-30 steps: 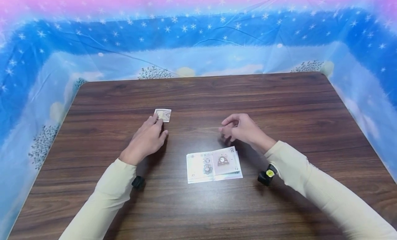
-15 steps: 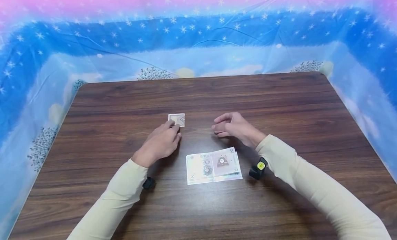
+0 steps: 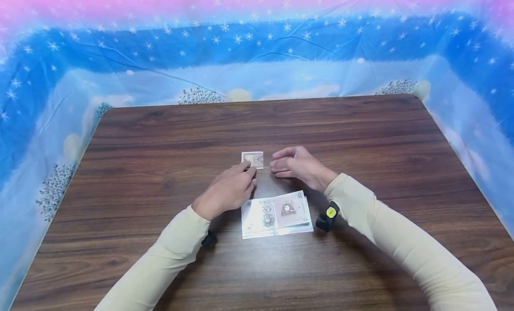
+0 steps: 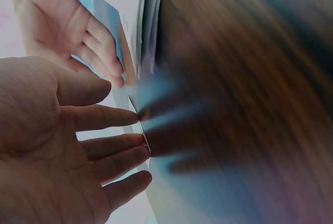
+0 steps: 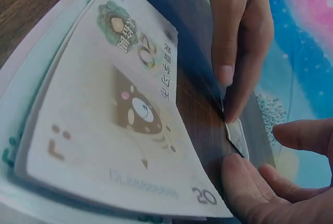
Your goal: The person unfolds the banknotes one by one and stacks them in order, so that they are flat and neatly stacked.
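Note:
A small banknote (image 3: 257, 160) lies flat on the table beyond a stack of larger play banknotes. My left hand (image 3: 230, 186) presses its outstretched fingertips on the small note's near left part. In the left wrist view, the left fingers (image 4: 112, 117) reach straight down to the note's thin edge. Just right of the note, my right hand (image 3: 303, 168) holds nothing, its fingers loosely bent with the tips close to the note's edge. The stack of banknotes (image 3: 277, 215) has a note marked 20 on top; the right wrist view shows this top note (image 5: 140, 104) creased and lifted along its middle.
The brown wood-grain table (image 3: 361, 132) spreads around both hands. A blue and pink snowflake-patterned cloth (image 3: 257, 39) hangs behind and at the sides. Each wrist wears a black strapped device, the right one (image 3: 328, 216) bearing a yellow disc.
The left hand has slid the small banknote rightward across the table, from the left toward the right hand. The right hand has shifted a little left. The stack stays where it was.

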The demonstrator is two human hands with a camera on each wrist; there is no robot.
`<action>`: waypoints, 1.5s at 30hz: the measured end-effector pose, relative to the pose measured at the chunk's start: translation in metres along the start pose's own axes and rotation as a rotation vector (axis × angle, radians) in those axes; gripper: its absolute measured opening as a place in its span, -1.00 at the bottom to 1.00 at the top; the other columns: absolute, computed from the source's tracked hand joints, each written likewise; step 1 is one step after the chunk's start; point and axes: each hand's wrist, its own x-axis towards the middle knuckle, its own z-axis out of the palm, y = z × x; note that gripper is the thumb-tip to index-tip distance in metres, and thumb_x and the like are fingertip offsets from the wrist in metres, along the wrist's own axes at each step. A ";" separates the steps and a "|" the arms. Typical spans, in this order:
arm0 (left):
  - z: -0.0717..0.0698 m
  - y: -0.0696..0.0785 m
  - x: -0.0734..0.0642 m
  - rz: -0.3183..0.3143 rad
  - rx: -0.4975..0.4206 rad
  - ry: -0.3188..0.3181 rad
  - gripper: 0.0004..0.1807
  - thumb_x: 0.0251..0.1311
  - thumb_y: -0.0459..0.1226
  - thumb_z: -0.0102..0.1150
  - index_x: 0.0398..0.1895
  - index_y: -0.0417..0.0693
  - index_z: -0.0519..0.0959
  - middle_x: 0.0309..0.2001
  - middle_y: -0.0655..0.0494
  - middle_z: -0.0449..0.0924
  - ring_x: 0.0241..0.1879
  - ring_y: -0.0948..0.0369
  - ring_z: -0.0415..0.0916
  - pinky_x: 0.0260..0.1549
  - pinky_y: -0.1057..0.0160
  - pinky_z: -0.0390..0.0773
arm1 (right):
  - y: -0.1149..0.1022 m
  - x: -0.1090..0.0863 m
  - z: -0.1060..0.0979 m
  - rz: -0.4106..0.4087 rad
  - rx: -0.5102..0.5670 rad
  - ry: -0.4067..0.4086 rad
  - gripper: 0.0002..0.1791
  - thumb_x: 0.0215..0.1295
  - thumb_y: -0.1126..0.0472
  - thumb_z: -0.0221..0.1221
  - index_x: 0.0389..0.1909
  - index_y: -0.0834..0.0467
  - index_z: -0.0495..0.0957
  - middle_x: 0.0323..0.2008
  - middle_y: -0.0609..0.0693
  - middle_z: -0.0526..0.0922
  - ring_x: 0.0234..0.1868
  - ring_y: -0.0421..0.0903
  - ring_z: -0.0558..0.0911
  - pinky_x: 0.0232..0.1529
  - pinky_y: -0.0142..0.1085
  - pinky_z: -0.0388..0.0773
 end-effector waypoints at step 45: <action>-0.009 0.008 -0.019 -0.137 -0.888 0.356 -0.45 0.47 -0.24 0.14 0.42 -0.31 0.35 0.28 -0.20 0.52 0.23 0.00 0.54 0.21 0.15 0.53 | 0.001 -0.026 -0.002 -0.120 0.156 0.095 -0.71 0.33 0.47 0.23 0.05 0.39 0.50 -0.12 0.15 0.63 -0.16 -0.08 0.68 0.03 -0.22 0.68</action>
